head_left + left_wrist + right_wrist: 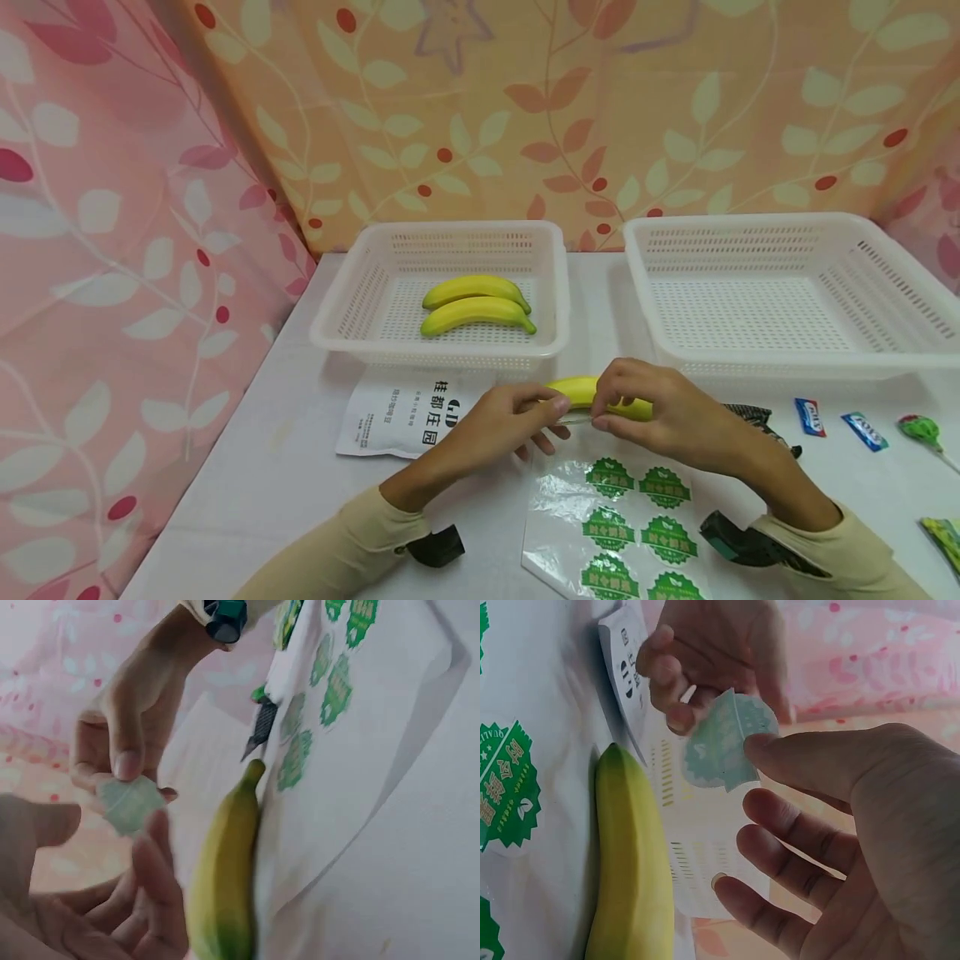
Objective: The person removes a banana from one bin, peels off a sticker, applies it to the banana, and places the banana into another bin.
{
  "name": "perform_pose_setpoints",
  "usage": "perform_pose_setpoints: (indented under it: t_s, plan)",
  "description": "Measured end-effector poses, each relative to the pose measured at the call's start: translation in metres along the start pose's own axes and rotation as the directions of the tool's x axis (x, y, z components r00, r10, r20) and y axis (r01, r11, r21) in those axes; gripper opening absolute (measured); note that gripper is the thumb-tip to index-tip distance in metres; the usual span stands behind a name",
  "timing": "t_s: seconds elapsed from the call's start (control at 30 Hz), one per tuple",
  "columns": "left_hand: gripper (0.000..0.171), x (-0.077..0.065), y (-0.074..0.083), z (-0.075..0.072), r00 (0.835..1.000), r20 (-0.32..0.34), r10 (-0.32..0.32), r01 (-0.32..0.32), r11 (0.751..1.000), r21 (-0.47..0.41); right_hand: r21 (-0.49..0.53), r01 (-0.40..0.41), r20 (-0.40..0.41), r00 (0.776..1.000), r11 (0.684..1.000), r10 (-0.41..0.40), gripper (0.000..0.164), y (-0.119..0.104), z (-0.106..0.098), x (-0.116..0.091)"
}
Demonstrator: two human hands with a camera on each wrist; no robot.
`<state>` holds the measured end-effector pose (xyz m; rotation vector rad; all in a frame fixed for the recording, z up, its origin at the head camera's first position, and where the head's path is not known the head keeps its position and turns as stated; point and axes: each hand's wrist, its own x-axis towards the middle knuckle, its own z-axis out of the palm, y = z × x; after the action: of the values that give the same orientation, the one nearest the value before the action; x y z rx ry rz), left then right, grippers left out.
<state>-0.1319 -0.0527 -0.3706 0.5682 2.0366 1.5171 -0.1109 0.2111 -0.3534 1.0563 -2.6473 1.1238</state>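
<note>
My right hand pinches a round sticker between thumb and fingers; its pale back, with a strip across it, shows in the right wrist view. Beside the sticker is my left hand, thumb and fingers apart and loosely bent. Whether a left fingertip touches the sticker's edge, I cannot tell. Behind both hands, a yellow banana lies on the table, partly hidden by them in the head view. Below the hands lies a sheet of green round stickers.
Two more bananas lie in the left white basket. Another white basket stands at right. A white printed pouch lies left of the hands. Small wrapped candies and a lollipop lie at right.
</note>
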Motion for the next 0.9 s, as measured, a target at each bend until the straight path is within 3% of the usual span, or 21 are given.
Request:
perform_pose_setpoints:
  t_s: [0.17, 0.33, 0.43, 0.53, 0.63, 0.7, 0.77, 0.83, 0.9]
  plan:
    - [0.042, 0.005, -0.007, 0.004, 0.996, -0.082, 0.048, -0.049, 0.999, -0.013, 0.026, -0.029, 0.044, 0.999, 0.999, 0.028, 0.021, -0.001, 0.002, 0.0]
    - [0.04, 0.007, -0.01, 0.007, 0.982, -0.13, 0.135, -0.125, 0.989, 0.083, 0.045, -0.124, 0.104, 0.987, 0.991, 0.119, 0.02, -0.001, -0.002, -0.001]
    - [0.035, 0.01, -0.01, 0.01, 0.964, -0.157, 0.213, -0.18, 0.963, 0.201, 0.033, -0.206, 0.127, 0.971, 0.978, 0.2, 0.032, -0.001, -0.005, -0.001]
    - [0.032, 0.013, -0.009, 0.013, 0.939, -0.167, 0.301, -0.24, 0.92, 0.31, 0.004, -0.277, 0.13, 0.953, 0.961, 0.274, 0.026, 0.001, -0.006, 0.001]
    - [0.033, 0.016, -0.007, 0.016, 0.91, -0.167, 0.379, -0.269, 0.848, 0.457, -0.02, -0.306, 0.106, 0.946, 0.952, 0.306, 0.012, 0.004, -0.004, 0.004]
    - [0.037, 0.019, -0.006, 0.018, 0.893, -0.158, 0.421, -0.261, 0.771, 0.581, -0.033, -0.302, 0.072, 0.95, 0.953, 0.304, 0.005, 0.006, -0.003, 0.004]
    - [0.042, 0.023, -0.005, 0.019, 0.883, -0.142, 0.448, -0.232, 0.677, 0.698, -0.044, -0.299, 0.04, 0.953, 0.953, 0.3, 0.003, 0.007, -0.002, 0.004]
    - [0.049, 0.028, -0.005, 0.02, 0.89, -0.118, 0.44, -0.197, 0.605, 0.771, -0.061, -0.29, 0.008, 0.957, 0.955, 0.291, 0.004, 0.008, -0.001, 0.004]
    - [0.057, 0.033, -0.006, 0.021, 0.911, -0.098, 0.4, -0.167, 0.577, 0.799, -0.078, -0.284, -0.014, 0.959, 0.956, 0.284, 0.004, 0.009, 0.0, 0.004]
